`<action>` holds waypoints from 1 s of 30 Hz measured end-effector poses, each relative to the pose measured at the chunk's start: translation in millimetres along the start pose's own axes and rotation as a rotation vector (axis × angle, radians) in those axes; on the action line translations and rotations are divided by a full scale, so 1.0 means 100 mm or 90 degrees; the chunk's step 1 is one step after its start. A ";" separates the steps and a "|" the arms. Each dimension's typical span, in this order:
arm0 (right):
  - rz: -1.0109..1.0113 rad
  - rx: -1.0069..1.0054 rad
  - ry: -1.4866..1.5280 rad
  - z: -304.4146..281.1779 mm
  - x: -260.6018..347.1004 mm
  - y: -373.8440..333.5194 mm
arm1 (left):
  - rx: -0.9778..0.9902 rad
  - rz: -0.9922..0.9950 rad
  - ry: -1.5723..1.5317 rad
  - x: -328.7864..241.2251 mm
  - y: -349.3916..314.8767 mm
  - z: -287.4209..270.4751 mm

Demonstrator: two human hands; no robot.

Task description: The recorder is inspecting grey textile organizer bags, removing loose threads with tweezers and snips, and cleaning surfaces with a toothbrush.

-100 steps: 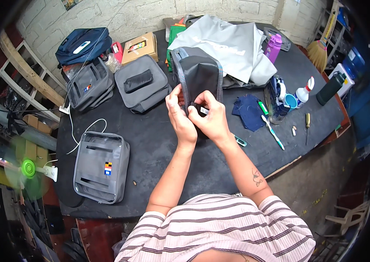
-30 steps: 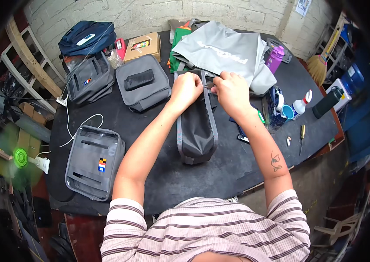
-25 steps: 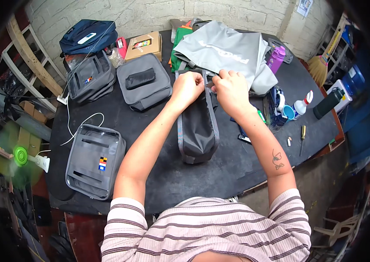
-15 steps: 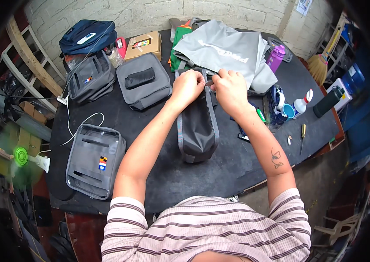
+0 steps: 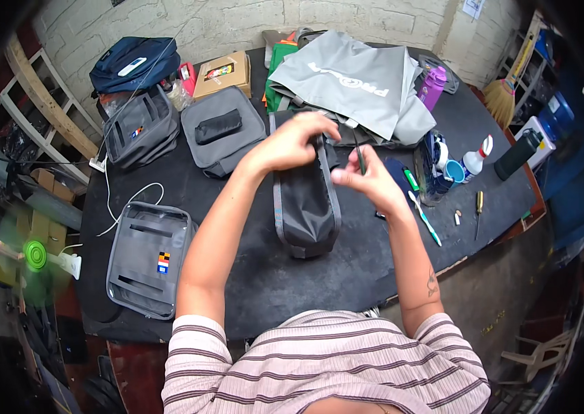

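Observation:
A dark grey, open-topped fabric bag (image 5: 304, 200) with grey binding along its edges stands on the black table in front of me. Over its far end is my left hand (image 5: 292, 143), fingers arched and apart, with nothing visible in them; whether they touch the fabric is unclear. To the right of the bag, my right hand (image 5: 371, 178) is closed round a slim dark tool (image 5: 360, 160) that points upward. Its exact kind is too small and blurred to make out.
Grey bags, one (image 5: 150, 259) with a clear cover, lie left, beside a white cable. Grey printed fabric (image 5: 347, 83) is heaped at the back. On the right are a purple bottle (image 5: 432, 88), spray bottle (image 5: 475, 162), toothbrush (image 5: 424, 217) and screwdriver (image 5: 478, 214).
My hands have parted from their pinch at the bag's far end. The right hand has moved down and now holds the slim dark tool; the left fingers have loosened.

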State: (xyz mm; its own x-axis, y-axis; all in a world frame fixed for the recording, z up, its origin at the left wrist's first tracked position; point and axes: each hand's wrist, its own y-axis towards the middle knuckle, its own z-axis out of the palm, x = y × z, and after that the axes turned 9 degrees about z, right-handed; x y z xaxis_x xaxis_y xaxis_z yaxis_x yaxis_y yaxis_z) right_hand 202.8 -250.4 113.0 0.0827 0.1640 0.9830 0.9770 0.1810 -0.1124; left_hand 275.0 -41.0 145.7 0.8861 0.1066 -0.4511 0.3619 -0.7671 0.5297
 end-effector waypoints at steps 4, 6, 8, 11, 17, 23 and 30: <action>0.001 -0.032 0.132 -0.09 -0.06 -0.07 | 0.304 -0.139 0.188 -0.38 0.10 -0.03; -0.186 -0.234 0.100 -0.20 -0.09 -0.05 | 0.111 -0.072 0.249 -0.26 0.01 0.06; -0.319 -0.419 0.106 -0.32 -0.07 -0.05 | -0.074 -0.097 0.322 -0.23 -0.02 0.12; -0.330 -0.479 0.055 -0.33 -0.09 -0.16 | -0.417 -0.268 0.312 -0.26 -0.07 0.30; -0.150 -0.260 0.007 0.36 -0.32 -0.07 | -0.652 -0.308 -0.106 0.05 -0.20 0.73; -0.260 -0.253 0.078 0.17 -0.44 0.19 | -0.621 -0.330 -0.449 -0.03 -0.28 0.66; -0.220 -0.248 0.117 0.07 -0.33 0.15 | -0.537 -0.309 -0.213 -0.45 -0.17 0.79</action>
State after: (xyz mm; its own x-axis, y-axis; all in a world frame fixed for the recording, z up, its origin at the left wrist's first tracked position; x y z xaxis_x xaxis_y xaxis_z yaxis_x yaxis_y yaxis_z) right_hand 213.4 -246.6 77.7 -0.2565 -0.0202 0.9663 0.9509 -0.1843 0.2486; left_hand 206.6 -82.8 100.4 0.5109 0.0063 -0.8596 0.8594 0.0200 0.5109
